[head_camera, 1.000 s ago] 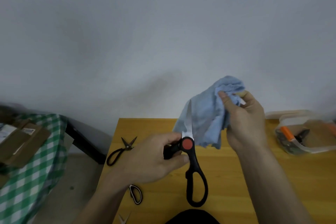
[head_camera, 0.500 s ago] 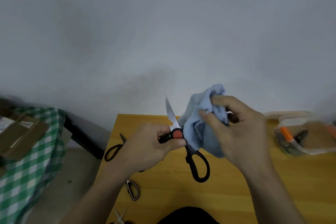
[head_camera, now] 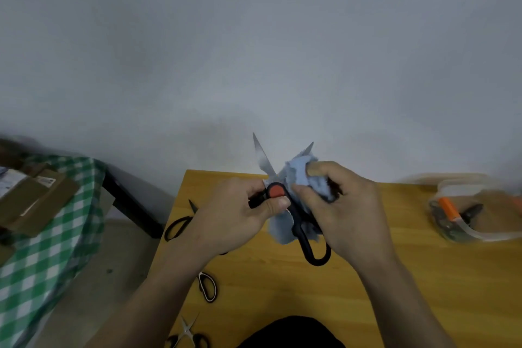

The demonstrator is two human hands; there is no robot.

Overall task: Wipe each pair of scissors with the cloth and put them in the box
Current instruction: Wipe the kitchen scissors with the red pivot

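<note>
Over the wooden table (head_camera: 395,277), head cam view: both hands are up in front of the wall, working on one big pair of black-handled scissors (head_camera: 275,192) with a red-orange pivot button. Left hand (head_camera: 234,215) has its fingers curled round one handle, thumb pressed just below the pivot. Blades are spread apart in a V, tips pointing up; one handle loop hangs down below the hands. Right hand (head_camera: 347,206) is gripping a bunched-up light blue cloth (head_camera: 299,175), wrapped around the right-side blade so only its tip pokes out on top. More cloth dangles behind the handles.

On the tabletop left of the hands lies a black pair of scissors (head_camera: 180,223), partly hidden by the left wrist. Nearer the camera is a pair with black and white handles (head_camera: 207,287), also partly covered, and a small silver-bladed pair (head_camera: 187,333) right at the bottom edge. Clear plastic box (head_camera: 480,234) sits at the far right of the table with a few tools in it, one with an orange handle, kinda blurry. Off to the left, well apart, there's a green checked cloth (head_camera: 50,248) with cardboard pieces (head_camera: 31,200) on it.
</note>
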